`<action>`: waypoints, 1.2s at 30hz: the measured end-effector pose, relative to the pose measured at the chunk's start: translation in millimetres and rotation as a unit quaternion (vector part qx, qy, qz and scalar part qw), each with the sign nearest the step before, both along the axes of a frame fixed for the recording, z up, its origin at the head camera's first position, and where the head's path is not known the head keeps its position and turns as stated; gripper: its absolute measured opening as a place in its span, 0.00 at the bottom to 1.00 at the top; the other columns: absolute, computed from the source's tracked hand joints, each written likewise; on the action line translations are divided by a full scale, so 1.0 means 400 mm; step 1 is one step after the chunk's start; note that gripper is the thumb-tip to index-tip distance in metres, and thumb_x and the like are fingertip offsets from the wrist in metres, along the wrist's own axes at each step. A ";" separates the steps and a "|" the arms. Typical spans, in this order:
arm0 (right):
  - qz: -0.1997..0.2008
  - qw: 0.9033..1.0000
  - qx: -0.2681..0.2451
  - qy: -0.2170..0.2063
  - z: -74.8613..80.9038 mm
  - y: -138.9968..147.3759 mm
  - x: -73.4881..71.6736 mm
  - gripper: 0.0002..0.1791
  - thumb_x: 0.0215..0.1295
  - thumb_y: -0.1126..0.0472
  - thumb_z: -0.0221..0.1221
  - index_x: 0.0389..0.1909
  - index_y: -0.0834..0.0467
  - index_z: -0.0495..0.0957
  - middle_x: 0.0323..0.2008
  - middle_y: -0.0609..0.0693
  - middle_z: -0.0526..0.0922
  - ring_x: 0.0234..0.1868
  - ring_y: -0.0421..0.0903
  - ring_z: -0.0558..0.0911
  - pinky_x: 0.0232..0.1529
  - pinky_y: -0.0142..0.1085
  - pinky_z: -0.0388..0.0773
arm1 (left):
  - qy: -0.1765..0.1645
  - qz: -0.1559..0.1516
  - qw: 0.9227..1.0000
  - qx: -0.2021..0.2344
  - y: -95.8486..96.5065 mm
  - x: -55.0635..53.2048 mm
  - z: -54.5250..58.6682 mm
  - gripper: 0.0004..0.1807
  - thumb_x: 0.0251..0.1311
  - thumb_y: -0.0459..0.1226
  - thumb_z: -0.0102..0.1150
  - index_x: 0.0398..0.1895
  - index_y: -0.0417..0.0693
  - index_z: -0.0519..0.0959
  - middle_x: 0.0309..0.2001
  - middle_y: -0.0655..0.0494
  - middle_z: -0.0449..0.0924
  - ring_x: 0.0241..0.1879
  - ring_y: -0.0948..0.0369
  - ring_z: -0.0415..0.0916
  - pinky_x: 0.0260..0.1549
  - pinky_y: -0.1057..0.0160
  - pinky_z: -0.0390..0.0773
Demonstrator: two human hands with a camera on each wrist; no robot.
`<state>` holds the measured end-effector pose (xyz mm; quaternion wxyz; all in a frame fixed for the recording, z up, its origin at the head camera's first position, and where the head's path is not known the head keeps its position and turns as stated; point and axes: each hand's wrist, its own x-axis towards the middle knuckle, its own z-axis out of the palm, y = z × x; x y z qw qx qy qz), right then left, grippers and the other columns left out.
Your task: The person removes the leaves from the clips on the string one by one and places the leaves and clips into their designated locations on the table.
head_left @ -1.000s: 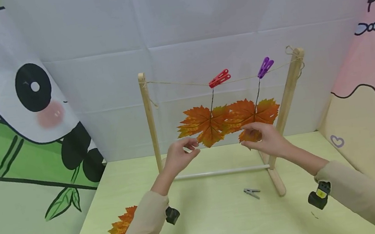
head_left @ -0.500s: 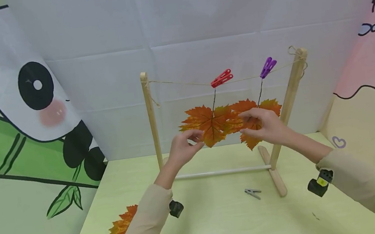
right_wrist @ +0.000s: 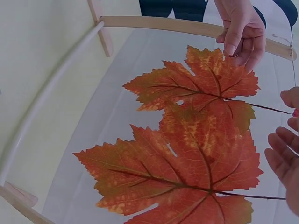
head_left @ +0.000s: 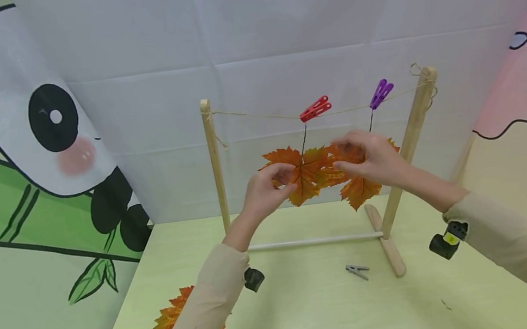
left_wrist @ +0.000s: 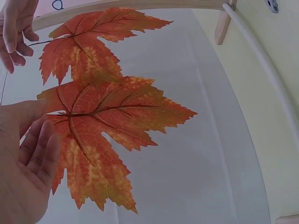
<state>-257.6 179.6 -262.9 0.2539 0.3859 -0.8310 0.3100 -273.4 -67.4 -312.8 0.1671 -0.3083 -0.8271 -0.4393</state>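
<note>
Two orange maple leaves hang side by side from a string by their dark stems, overlapping where they meet. A red clothespin point(head_left: 315, 109) holds the left maple leaf point(left_wrist: 107, 140); a purple clothespin point(head_left: 380, 94) holds the right maple leaf point(right_wrist: 173, 172). My left hand point(head_left: 269, 191) is at the left leaf's outer edge, thumb and fingers apart, overlapping it in the left wrist view. My right hand point(head_left: 373, 156) is in front of the right leaf, hiding part of it and its stem. In the right wrist view its loosely bent fingers point(right_wrist: 282, 151) are beside the stem, holding nothing.
The string point(head_left: 257, 114) runs between two wooden posts, joined low down by a white rod point(head_left: 312, 242). A grey clothespin point(head_left: 357, 271) lies on the table point(head_left: 311, 312). Another maple leaf point(head_left: 171, 318) lies at the left, partly under my left forearm.
My left hand has risen and moved right to the left leaf's edge. My right hand has moved up the right leaf towards its stem. The leaves still hang from their clothespins.
</note>
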 end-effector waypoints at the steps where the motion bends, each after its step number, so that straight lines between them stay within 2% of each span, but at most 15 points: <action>1: 0.000 1.000 0.000 0.003 0.006 -0.001 -0.001 0.20 0.46 0.70 0.66 0.44 0.67 0.77 0.35 0.58 0.79 0.34 0.48 0.76 0.32 0.35 0.74 | 0.000 0.001 1.000 -0.001 0.003 0.001 0.006 0.15 0.49 0.29 0.63 0.43 0.38 0.78 0.34 0.50 0.79 0.32 0.59 0.76 0.34 0.62 0.78; 6: -0.003 1.000 -0.005 0.029 0.039 -0.004 -0.006 0.21 0.45 0.71 0.67 0.44 0.67 0.77 0.34 0.57 0.80 0.32 0.48 0.76 0.29 0.32 0.73 | -0.005 0.010 1.000 -0.006 0.018 0.000 0.036 0.15 0.50 0.31 0.63 0.43 0.40 0.78 0.35 0.52 0.80 0.33 0.60 0.76 0.34 0.67 0.76; 12: -0.007 0.999 -0.021 0.050 0.076 -0.001 -0.011 0.22 0.44 0.72 0.66 0.44 0.67 0.77 0.33 0.57 0.80 0.33 0.47 0.77 0.31 0.24 0.71 | 0.005 0.010 1.000 -0.006 0.036 -0.008 0.059 0.15 0.50 0.31 0.64 0.43 0.41 0.78 0.36 0.52 0.80 0.33 0.61 0.76 0.34 0.68 0.76; 16: -0.004 0.997 -0.035 0.065 0.097 0.003 -0.016 0.22 0.43 0.73 0.67 0.44 0.67 0.77 0.34 0.57 0.80 0.33 0.48 0.77 0.32 0.23 0.71 | 0.006 0.015 1.000 -0.013 0.046 -0.011 0.070 0.15 0.50 0.32 0.64 0.43 0.40 0.79 0.35 0.52 0.80 0.32 0.61 0.76 0.34 0.69 0.76; 23: -0.005 0.994 -0.058 0.093 0.140 0.013 -0.022 0.21 0.44 0.74 0.66 0.44 0.69 0.77 0.36 0.58 0.81 0.33 0.47 0.76 0.33 0.22 0.71 | 0.002 0.052 0.998 -0.026 0.068 -0.025 0.088 0.17 0.52 0.34 0.63 0.47 0.44 0.77 0.36 0.53 0.80 0.33 0.61 0.76 0.35 0.67 0.75; 29: -0.024 0.994 -0.057 0.094 0.169 0.010 -0.028 0.21 0.45 0.73 0.66 0.45 0.69 0.77 0.37 0.59 0.80 0.34 0.41 0.75 0.33 0.21 0.71 | -0.016 0.093 0.995 -0.014 0.086 -0.034 0.105 0.19 0.53 0.35 0.62 0.50 0.46 0.76 0.41 0.54 0.79 0.34 0.61 0.77 0.37 0.66 0.75; 32: -0.029 0.994 -0.059 0.092 0.174 0.010 -0.032 0.21 0.46 0.72 0.66 0.45 0.69 0.77 0.37 0.59 0.80 0.34 0.42 0.76 0.33 0.21 0.71 | -0.022 0.110 0.994 -0.014 0.095 -0.035 0.113 0.20 0.54 0.36 0.61 0.51 0.47 0.75 0.43 0.55 0.79 0.35 0.61 0.76 0.37 0.68 0.75; 36: -0.031 0.994 -0.060 0.089 0.175 0.010 -0.035 0.21 0.46 0.72 0.66 0.45 0.69 0.77 0.38 0.59 0.80 0.34 0.46 0.76 0.33 0.22 0.71 | -0.013 0.113 0.993 -0.003 0.106 -0.039 0.115 0.20 0.53 0.35 0.62 0.51 0.46 0.75 0.45 0.54 0.78 0.38 0.61 0.75 0.38 0.69 0.75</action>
